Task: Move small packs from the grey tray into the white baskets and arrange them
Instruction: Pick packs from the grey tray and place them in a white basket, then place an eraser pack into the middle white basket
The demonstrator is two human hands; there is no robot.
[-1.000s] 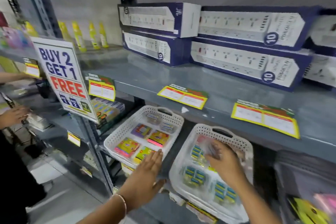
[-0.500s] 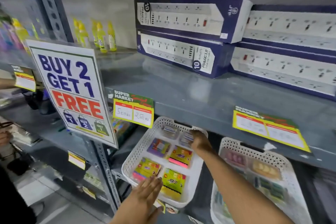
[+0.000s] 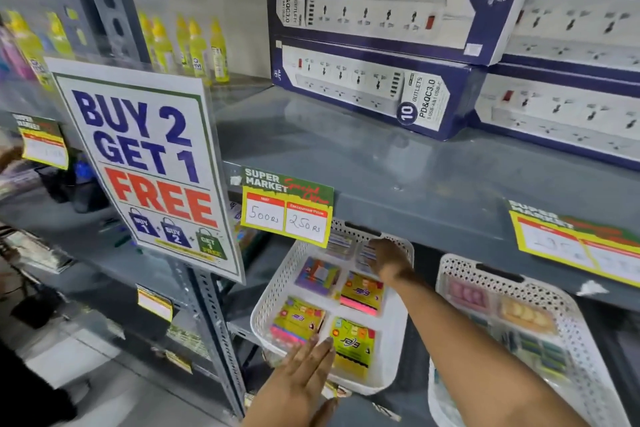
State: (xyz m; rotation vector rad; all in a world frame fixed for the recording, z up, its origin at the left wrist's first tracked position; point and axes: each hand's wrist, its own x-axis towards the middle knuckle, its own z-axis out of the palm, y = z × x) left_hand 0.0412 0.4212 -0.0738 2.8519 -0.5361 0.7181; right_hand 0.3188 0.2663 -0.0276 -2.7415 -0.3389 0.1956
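Note:
Two white perforated baskets sit on the shelf under the grey top shelf. The left basket (image 3: 277, 291) holds several colourful packs, among them a yellow-green pack (image 3: 353, 343) at the front. My right hand (image 3: 388, 258) reaches into its far right corner, fingers bent down on a small striped pack (image 3: 366, 253). My left hand (image 3: 304, 367) lies flat against the basket's front rim, holding nothing. The right basket (image 3: 571, 319) holds pink, orange and blue-green packs. The grey tray is not in view.
The top shelf edge (image 3: 433, 211) overhangs the backs of both baskets, with price tags (image 3: 287, 215) hanging from it. Boxed power strips (image 3: 381, 45) are stacked above. A "BUY 2 GET 1 FREE" sign (image 3: 145, 163) juts out on the left upright. Another person stands at the far left.
My right hand left the right basket and crossed to the far corner of the left basket. My left hand stayed at that basket's front rim. The view came closer.

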